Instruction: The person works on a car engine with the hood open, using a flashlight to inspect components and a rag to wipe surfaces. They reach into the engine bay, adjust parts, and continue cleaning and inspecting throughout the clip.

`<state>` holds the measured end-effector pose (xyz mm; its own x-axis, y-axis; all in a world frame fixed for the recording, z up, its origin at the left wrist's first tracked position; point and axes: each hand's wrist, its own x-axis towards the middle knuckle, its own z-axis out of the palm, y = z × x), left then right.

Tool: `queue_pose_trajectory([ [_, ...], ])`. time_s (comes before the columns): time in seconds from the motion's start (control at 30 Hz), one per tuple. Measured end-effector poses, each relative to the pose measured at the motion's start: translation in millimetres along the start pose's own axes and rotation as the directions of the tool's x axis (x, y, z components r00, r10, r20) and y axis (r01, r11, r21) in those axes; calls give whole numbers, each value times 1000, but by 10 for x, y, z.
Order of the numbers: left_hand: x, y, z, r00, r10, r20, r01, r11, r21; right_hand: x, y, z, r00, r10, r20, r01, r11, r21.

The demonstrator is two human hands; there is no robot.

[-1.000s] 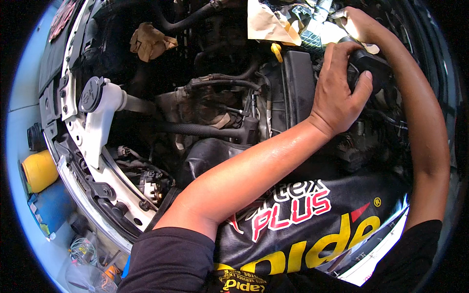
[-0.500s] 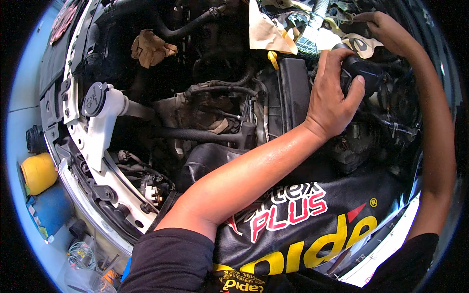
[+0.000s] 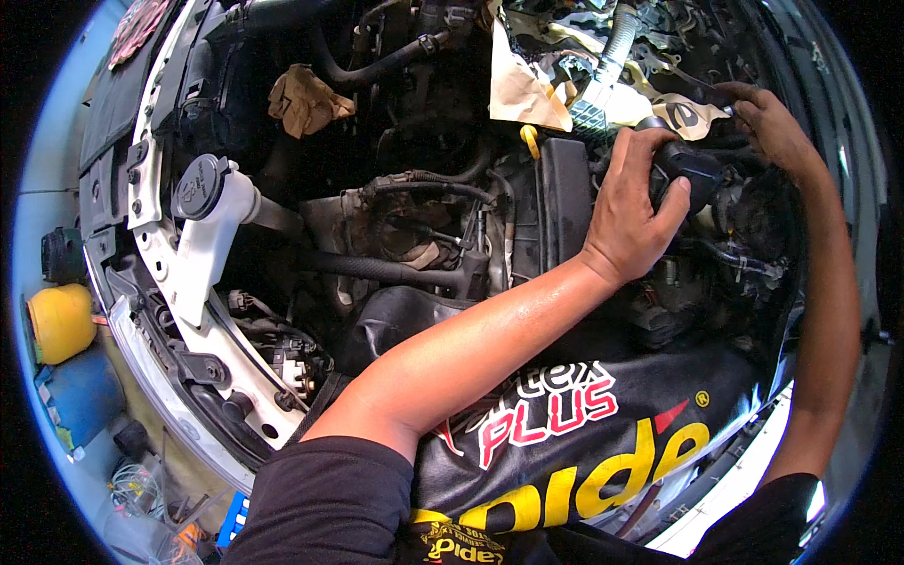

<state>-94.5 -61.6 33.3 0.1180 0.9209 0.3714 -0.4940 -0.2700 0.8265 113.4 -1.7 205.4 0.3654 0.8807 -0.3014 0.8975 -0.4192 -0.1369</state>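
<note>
My left hand is wrapped round a black handheld tool with a rounded end, over the right side of an open engine bay. Its exact kind does not show. Farther back and to the right, my right hand has its fingers curled together. A slim dark bar seems to run from those fingertips toward the brightly lit engine parts, though what they grip is too small to name. Beside both hands lies crumpled brown paper around a ribbed pale hose.
A black printed cover drapes over the near edge. At left stands a white filler neck with a black cap. Another crumpled brown paper lies among dark hoses. A black box-like housing and yellow loop handle sit mid-bay.
My right hand has come nearer, and its outstretched index finger is now curled in. The left hand keeps its hold on the black tool. The whole view has shifted slightly.
</note>
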Motion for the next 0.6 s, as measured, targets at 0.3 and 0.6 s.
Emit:
queue_pose_trajectory([
  [0.3, -2, -2, 19, 999, -21, -50, 19, 999, -34, -93, 84, 438, 987, 160, 7, -155, 939, 308],
  [0.6, 272, 104, -43, 985, 35, -171, -48, 996, -72, 344, 243, 976, 972, -177, -154, 213, 942, 260],
])
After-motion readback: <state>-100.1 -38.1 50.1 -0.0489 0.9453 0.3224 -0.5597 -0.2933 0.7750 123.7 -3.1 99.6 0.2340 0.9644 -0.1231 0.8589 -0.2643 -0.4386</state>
